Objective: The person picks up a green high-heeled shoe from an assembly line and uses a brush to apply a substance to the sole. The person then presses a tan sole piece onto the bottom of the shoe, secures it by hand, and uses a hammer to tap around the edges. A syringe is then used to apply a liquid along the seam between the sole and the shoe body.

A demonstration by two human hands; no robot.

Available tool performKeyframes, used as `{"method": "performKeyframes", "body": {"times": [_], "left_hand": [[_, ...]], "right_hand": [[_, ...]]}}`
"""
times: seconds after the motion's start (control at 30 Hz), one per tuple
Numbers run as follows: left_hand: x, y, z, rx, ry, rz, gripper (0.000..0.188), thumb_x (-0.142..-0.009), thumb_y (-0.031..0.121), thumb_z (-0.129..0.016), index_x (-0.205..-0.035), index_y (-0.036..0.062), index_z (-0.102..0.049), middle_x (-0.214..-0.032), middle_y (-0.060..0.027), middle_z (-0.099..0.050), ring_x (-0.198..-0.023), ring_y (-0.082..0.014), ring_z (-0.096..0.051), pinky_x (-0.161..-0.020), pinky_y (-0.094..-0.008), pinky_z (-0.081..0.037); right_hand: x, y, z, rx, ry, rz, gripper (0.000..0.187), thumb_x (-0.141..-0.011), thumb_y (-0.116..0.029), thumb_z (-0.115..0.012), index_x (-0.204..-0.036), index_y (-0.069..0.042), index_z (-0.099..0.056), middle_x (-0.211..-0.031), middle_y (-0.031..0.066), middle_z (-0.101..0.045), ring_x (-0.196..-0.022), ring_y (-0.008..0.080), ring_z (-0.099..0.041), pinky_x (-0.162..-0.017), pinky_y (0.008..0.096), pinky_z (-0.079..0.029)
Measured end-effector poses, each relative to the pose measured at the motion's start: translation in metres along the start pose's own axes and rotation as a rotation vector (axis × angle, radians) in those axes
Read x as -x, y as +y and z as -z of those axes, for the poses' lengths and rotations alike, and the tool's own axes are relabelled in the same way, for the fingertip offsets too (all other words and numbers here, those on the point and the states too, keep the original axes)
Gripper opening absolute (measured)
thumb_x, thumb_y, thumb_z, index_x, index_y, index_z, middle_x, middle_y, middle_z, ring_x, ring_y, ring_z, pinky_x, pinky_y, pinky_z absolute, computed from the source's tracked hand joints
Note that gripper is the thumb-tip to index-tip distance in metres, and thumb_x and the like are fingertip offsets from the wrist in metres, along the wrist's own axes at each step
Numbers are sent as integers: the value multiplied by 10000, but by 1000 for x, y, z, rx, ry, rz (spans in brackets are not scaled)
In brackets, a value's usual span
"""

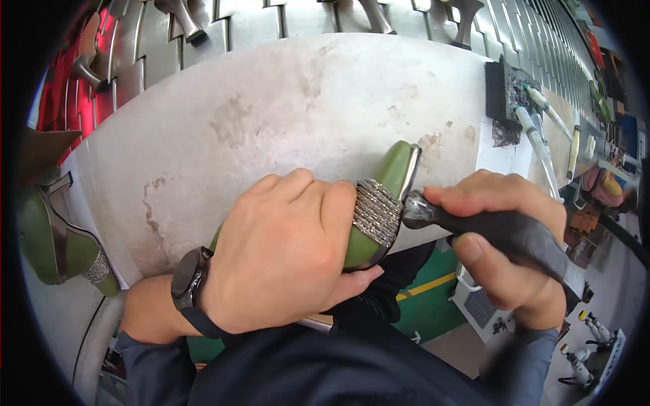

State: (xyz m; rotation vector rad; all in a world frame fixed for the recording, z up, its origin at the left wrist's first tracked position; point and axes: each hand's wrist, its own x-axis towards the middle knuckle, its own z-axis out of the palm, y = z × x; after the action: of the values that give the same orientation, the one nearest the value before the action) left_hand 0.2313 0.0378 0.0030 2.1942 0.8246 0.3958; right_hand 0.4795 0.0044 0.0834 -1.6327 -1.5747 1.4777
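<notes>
My left hand [281,247], with a dark watch [191,274] on its wrist, wraps over a green shoe last [395,166]. A band of glittering silver strands [378,212] crosses the last close to my fingers, and a shiny dark edge runs along its side. Much of the last is hidden under my hand. My right hand [508,237] grips a black hand tool [504,233] with a thick handle. The tool's rounded, worn tip touches or nearly touches the edge of the last beside the glittering band; its exact kind I cannot make out.
A pale, stained worktable [298,108] lies beneath my hands. Another green last with dark straps [51,237] is at the left. Brushes [535,132] lean at a black block [504,95] on the right. Beyond the table runs a metal slat conveyor [257,24] carrying lasts.
</notes>
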Motion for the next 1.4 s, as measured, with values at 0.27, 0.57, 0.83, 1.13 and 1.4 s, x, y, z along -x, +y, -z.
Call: {"method": "performKeyframes", "body": {"times": [0.27, 0.57, 0.83, 1.13, 1.4], "left_hand": [[2, 0, 2, -61, 8, -13, 655, -623, 361, -942, -1052, -5, -608, -827, -153, -596, -711, -363, -597, -627, -440, -486], [11, 8, 1, -156, 66, -34, 610, -682, 406, -921, -1005, -11, -613, -839, -190, -638, -754, -396, -642, -667, -445, -522], [13, 56, 60, 113, 408, -522, 1116, -671, 360, -996, -1517, -69, -407, -1374, -204, -622, -1178, -250, -661, -938, -357, -531], [31, 94, 30, 223, 296, -341, 756, -779, 58, -836, -1447, -5, -488, -1288, -192, -682, -1159, -251, -696, -989, -349, -537], [51, 88, 15, 205, 449, -411, 681, -790, -32, -695, -1436, -65, -480, -1292, -223, -672, -1087, -322, -710, -939, -382, -549]], "right_hand": [[6, 3, -12, 145, 83, 137, 305, -898, -132, -721, -1139, 47, -662, -1112, 229, -740, -976, 246, -713, -898, 367, -551], [21, 85, -77, -955, 456, 208, 345, -978, -153, -606, -1239, 72, -621, -1224, 278, -688, -1123, 318, -702, -991, 442, -577], [68, 32, -84, -550, 493, 719, 421, -956, -226, -672, -1240, 75, -591, -1253, 295, -683, -1219, 362, -661, -1086, 465, -499], [118, -20, -65, 13, 374, 997, 523, -946, -382, -759, -1241, 22, -607, -1225, 276, -688, -1202, 428, -643, -1044, 525, -507], [120, -47, -68, -152, 480, 523, 538, -905, -407, -786, -1149, 44, -622, -1177, 287, -705, -1107, 355, -694, -1032, 449, -522]]}}
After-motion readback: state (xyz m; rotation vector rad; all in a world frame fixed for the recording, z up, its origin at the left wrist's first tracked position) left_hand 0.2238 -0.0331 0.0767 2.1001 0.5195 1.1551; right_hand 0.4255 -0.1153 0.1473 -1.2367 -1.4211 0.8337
